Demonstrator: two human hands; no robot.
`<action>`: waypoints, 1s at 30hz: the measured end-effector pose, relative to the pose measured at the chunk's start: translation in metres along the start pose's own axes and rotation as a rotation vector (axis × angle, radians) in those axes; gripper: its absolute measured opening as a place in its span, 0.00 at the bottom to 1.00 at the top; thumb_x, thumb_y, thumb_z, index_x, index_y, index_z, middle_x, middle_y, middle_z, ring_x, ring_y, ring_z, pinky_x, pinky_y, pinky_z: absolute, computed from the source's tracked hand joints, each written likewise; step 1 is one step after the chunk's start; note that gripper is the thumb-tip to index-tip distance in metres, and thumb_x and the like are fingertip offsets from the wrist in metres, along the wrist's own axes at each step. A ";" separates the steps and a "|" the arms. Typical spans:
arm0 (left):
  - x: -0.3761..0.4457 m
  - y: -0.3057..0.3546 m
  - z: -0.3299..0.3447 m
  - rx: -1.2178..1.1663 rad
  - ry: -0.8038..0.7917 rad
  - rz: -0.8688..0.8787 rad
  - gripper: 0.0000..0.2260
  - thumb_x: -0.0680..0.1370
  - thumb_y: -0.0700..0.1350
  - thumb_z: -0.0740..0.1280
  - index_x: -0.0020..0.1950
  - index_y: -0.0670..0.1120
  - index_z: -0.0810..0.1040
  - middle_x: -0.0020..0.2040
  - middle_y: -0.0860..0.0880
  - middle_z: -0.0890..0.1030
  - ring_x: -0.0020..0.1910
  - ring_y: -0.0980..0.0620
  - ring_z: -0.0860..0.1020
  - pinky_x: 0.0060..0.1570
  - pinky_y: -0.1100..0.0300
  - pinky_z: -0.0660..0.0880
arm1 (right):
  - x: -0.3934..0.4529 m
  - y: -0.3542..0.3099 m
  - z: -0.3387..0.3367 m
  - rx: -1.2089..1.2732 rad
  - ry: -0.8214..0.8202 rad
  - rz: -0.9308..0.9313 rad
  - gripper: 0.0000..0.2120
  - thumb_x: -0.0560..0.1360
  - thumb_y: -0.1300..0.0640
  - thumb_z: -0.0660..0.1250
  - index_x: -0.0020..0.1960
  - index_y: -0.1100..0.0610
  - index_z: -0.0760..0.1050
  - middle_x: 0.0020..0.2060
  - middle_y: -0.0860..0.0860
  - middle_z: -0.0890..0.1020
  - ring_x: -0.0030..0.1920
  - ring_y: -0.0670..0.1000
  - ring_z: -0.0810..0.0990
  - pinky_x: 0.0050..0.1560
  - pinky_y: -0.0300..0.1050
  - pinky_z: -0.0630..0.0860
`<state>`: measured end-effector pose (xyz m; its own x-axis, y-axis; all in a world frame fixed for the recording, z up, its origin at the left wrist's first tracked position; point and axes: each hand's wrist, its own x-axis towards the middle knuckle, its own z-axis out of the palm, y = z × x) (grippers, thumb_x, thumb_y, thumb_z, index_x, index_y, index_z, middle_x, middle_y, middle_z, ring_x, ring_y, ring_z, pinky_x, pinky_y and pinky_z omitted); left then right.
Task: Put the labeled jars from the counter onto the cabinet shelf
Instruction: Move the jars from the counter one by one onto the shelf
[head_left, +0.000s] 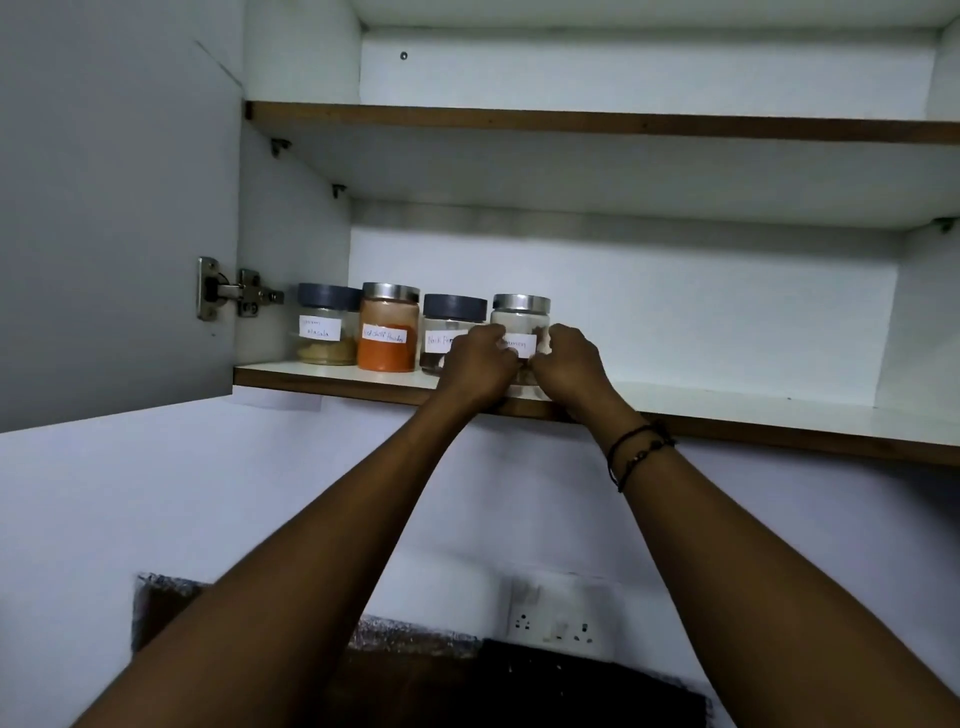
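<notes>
Both hands, left hand (480, 364) and right hand (569, 364), gripped the fourth jar (521, 325) just right of the black-pepper jar (448, 332); best seat it flat, label outward.

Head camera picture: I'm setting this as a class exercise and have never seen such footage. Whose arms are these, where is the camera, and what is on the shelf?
There is no machine: a person wears one camera on the head, so you look along their raised arms into an open cabinet. On the lower shelf stand four labelled jars in a row: one with tan powder, one with orange powder, a dark-lidded jar and a silver-lidded jar. The left hand and right hand both grip the silver-lidded jar from either side. The upper shelf shows nothing.
</notes>
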<state>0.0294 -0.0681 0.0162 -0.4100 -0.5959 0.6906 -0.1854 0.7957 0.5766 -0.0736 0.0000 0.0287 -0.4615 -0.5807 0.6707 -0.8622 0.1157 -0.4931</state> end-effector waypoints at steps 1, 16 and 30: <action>-0.009 0.001 -0.001 -0.031 0.044 0.047 0.08 0.79 0.40 0.63 0.51 0.39 0.80 0.52 0.41 0.83 0.53 0.43 0.80 0.49 0.54 0.76 | -0.007 -0.001 -0.001 0.002 0.078 -0.023 0.02 0.74 0.64 0.62 0.44 0.62 0.72 0.49 0.58 0.81 0.49 0.59 0.78 0.36 0.45 0.68; -0.238 -0.042 0.054 -0.514 -0.065 0.027 0.13 0.83 0.44 0.61 0.64 0.51 0.80 0.58 0.58 0.84 0.59 0.63 0.80 0.58 0.69 0.74 | -0.241 0.056 0.028 0.421 0.066 0.082 0.15 0.77 0.61 0.65 0.63 0.54 0.76 0.56 0.46 0.79 0.49 0.35 0.78 0.48 0.21 0.71; -0.542 -0.163 0.119 -0.330 -0.677 -0.413 0.12 0.83 0.47 0.60 0.61 0.59 0.79 0.56 0.62 0.83 0.56 0.64 0.80 0.58 0.65 0.76 | -0.582 0.157 0.106 0.105 -0.469 0.428 0.18 0.76 0.55 0.66 0.65 0.56 0.75 0.62 0.52 0.77 0.62 0.51 0.75 0.64 0.43 0.69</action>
<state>0.1751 0.1379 -0.5043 -0.8306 -0.5547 0.0484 -0.2111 0.3942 0.8945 0.0822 0.2706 -0.4982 -0.5993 -0.7942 0.1007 -0.5859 0.3494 -0.7312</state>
